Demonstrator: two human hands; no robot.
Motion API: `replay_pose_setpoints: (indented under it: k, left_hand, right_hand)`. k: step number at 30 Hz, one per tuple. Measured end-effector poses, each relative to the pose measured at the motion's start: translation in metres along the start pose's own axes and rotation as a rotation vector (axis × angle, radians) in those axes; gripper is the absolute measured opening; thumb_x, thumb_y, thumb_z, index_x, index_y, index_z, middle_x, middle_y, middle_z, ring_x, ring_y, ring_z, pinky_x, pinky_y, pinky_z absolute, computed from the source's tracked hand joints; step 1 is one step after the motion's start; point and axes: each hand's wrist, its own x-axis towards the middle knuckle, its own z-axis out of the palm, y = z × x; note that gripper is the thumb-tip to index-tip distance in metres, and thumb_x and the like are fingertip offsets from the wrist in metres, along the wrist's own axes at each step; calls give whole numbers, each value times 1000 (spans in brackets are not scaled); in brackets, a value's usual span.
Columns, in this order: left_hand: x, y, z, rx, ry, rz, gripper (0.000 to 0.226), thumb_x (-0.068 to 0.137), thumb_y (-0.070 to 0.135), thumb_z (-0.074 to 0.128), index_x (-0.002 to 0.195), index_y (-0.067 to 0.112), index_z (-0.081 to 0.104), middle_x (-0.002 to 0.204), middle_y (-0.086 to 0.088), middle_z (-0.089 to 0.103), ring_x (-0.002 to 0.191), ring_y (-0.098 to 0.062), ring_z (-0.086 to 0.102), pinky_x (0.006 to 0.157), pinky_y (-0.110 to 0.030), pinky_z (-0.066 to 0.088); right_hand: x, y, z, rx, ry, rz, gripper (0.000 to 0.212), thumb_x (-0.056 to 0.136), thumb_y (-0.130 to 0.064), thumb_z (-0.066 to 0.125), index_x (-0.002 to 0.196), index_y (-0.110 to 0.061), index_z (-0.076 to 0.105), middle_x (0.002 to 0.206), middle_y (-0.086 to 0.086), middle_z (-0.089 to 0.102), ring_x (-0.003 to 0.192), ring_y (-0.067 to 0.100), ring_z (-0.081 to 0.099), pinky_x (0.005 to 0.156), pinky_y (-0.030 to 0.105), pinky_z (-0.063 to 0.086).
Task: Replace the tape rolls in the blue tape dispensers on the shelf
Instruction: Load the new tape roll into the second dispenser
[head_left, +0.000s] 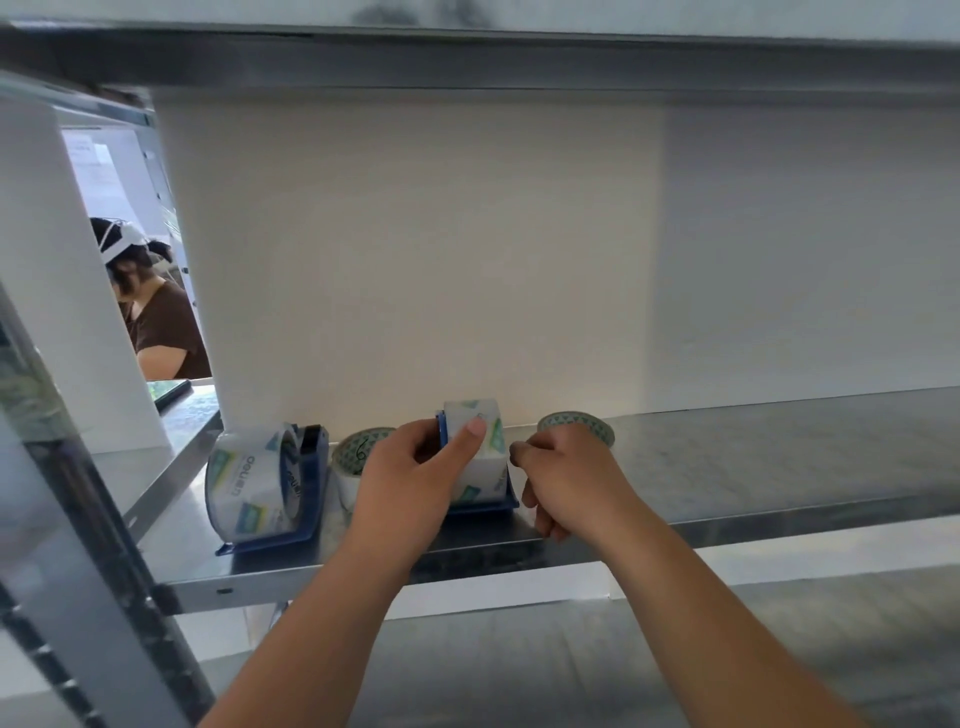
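Both hands were up on the metal shelf (753, 457), working at the blue tape dispenser (480, 506) near the middle of its front edge. The left hand (415, 478) gripped the tape roll (480, 441) seated in that dispenser, thumb pressed on the roll's outer face, the other fingers wrapped round its left side and mostly hidden. The right hand (569, 475) sat just beside the dispenser at its 3 o'clock; its fingers were curled closed, index and thumb pinched together near the roll's right edge. Could not tell whether anything was between them.

A second blue dispenser (291, 525), loaded with a clear printed roll (252, 486), stood at 9 o'clock from the held one, near the shelf's left end. A loose roll (358, 452) with a handwritten mark on its core lay between the two dispensers, partly behind the left hand. Another loose roll (576, 421) lay at 1 o'clock from the held dispenser, partly covered by the right hand.

A cream panel (415, 260) backed the shelf. Through a gap at far left, another person (156, 317) in a brown top was visible.
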Motion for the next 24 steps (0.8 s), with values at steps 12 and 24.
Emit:
replay_pose_setpoints:
  k: [12, 24]
  left_hand:
    - [-10, -3, -26, -38, -17, -25, 10, 87, 49, 76, 94, 43, 73, 92, 29, 77, 89, 7, 73, 82, -21, 56]
    - [-42, 35, -43, 24, 27, 187, 45, 87, 42, 78, 128, 38, 60, 106, 30, 61, 90, 18, 61, 66, -1, 43]
  right_hand:
    - [-27, -25, -2, 190, 293, -141, 47, 94, -45, 55, 79, -2, 67, 64, 17, 63, 53, 20, 55, 54, 37, 47]
    - [-82, -39, -1, -265, 322, -398, 48, 99, -54, 56, 141, -31, 57, 145, -5, 61, 124, 17, 61, 106, 40, 51]
